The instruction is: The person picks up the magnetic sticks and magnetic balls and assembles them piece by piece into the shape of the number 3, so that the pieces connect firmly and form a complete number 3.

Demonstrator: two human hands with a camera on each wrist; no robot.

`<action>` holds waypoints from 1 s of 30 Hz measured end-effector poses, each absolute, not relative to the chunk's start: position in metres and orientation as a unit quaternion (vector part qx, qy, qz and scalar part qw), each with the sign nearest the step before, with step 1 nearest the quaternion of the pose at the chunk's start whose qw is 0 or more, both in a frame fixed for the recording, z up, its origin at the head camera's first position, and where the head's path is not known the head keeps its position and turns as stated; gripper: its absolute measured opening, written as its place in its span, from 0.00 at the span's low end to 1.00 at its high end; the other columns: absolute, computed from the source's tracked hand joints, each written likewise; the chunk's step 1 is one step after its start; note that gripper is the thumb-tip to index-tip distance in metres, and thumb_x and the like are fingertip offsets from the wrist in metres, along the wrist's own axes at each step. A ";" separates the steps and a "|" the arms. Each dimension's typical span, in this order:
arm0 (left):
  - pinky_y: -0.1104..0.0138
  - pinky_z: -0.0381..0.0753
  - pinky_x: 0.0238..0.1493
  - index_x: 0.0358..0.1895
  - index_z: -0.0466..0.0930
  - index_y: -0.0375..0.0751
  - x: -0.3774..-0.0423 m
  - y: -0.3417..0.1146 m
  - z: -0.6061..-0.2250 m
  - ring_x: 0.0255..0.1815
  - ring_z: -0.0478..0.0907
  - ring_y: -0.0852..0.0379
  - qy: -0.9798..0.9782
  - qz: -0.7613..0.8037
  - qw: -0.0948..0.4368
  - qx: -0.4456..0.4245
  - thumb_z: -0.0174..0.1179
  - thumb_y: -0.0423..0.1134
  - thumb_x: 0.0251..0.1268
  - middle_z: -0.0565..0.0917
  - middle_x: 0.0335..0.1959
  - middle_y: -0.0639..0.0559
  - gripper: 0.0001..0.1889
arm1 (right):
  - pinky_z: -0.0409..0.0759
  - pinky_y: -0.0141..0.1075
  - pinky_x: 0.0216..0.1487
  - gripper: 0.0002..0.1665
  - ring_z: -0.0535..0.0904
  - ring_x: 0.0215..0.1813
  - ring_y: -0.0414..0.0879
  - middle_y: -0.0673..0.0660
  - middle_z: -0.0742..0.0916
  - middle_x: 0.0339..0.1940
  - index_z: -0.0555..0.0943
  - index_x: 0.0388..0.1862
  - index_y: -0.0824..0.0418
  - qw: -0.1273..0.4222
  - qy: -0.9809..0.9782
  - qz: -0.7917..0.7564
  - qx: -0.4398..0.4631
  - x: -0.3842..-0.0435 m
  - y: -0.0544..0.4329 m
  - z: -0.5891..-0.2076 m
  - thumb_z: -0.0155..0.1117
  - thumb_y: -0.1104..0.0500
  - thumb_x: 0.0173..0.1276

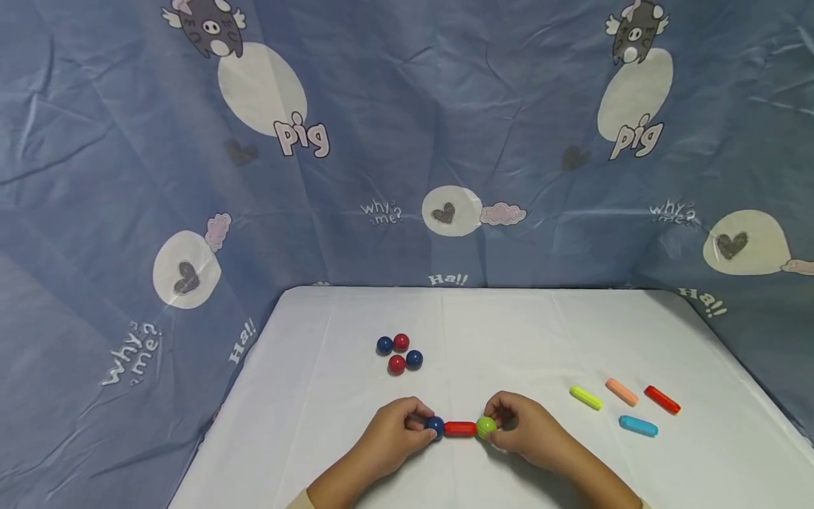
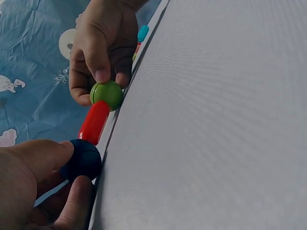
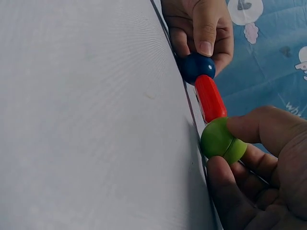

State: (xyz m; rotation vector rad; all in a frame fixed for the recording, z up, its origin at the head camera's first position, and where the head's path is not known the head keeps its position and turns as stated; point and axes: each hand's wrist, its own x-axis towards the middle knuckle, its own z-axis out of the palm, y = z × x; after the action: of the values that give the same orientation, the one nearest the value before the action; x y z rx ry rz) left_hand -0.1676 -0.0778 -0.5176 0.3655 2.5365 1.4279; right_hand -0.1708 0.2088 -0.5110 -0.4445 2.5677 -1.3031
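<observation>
Between the two hands a red rod (image 1: 461,429) lies in line with a ball at each end. My left hand (image 1: 396,433) pinches the dark blue ball (image 1: 435,427) at the rod's left end, thumb and fingers on opposite sides. At the other end, my right hand (image 1: 525,428) pinches the green ball (image 1: 486,426), which has a groove round it in the right wrist view. Both balls meet the rod's ends in the wrist views. The three pieces form a straight row close over the white table (image 1: 305,452).
Farther back, slightly left, sit two blue balls (image 1: 415,359) and two red balls (image 1: 397,364) in a cluster. To the right lie a yellow-green rod (image 1: 586,397), an orange rod (image 1: 622,392), another red rod (image 1: 662,399) and a blue rod (image 1: 639,425). A patterned blue cloth (image 1: 356,141) hangs behind.
</observation>
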 end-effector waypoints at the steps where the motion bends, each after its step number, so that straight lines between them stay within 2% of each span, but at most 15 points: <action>1: 0.73 0.80 0.37 0.43 0.86 0.50 -0.168 -0.078 -0.518 0.36 0.80 0.63 0.860 0.485 0.103 0.125 0.77 0.39 0.60 0.83 0.37 0.58 0.10 | 0.77 0.32 0.44 0.16 0.80 0.43 0.39 0.45 0.85 0.39 0.82 0.42 0.48 0.113 0.876 -0.444 -0.151 -0.170 0.209 -0.511 0.79 0.57 0.60; 10: 0.73 0.80 0.37 0.43 0.87 0.51 -0.169 -0.077 -0.519 0.35 0.80 0.63 0.862 0.481 0.109 0.116 0.77 0.39 0.60 0.83 0.37 0.59 0.10 | 0.79 0.31 0.46 0.16 0.82 0.44 0.38 0.44 0.86 0.40 0.83 0.44 0.48 0.111 0.873 -0.450 -0.149 -0.169 0.210 -0.513 0.80 0.56 0.61; 17: 0.73 0.80 0.37 0.43 0.87 0.51 -0.169 -0.077 -0.520 0.35 0.80 0.63 0.861 0.482 0.110 0.117 0.77 0.39 0.60 0.83 0.37 0.59 0.10 | 0.82 0.31 0.46 0.17 0.85 0.46 0.40 0.49 0.87 0.45 0.83 0.48 0.52 0.107 0.870 -0.466 -0.124 -0.170 0.220 -0.510 0.80 0.53 0.63; 23: 0.73 0.80 0.37 0.43 0.87 0.52 -0.169 -0.077 -0.520 0.36 0.80 0.62 0.864 0.477 0.115 0.111 0.77 0.40 0.61 0.83 0.37 0.59 0.10 | 0.82 0.33 0.45 0.17 0.85 0.47 0.40 0.49 0.88 0.44 0.83 0.48 0.54 0.068 0.892 -0.443 -0.060 -0.171 0.235 -0.503 0.79 0.55 0.64; 30: 0.72 0.80 0.37 0.43 0.87 0.52 -0.170 -0.077 -0.520 0.36 0.80 0.61 0.863 0.479 0.117 0.110 0.77 0.40 0.61 0.83 0.37 0.59 0.10 | 0.86 0.39 0.52 0.16 0.86 0.50 0.45 0.52 0.89 0.46 0.83 0.50 0.58 0.009 0.914 -0.404 -0.018 -0.171 0.265 -0.497 0.77 0.59 0.66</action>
State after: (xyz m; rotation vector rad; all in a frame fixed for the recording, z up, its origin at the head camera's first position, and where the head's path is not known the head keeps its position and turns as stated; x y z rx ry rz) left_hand -0.1705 -0.0773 -0.5202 0.3217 2.5270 1.4025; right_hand -0.1713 0.2649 -0.4965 -0.0563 2.8560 -1.2631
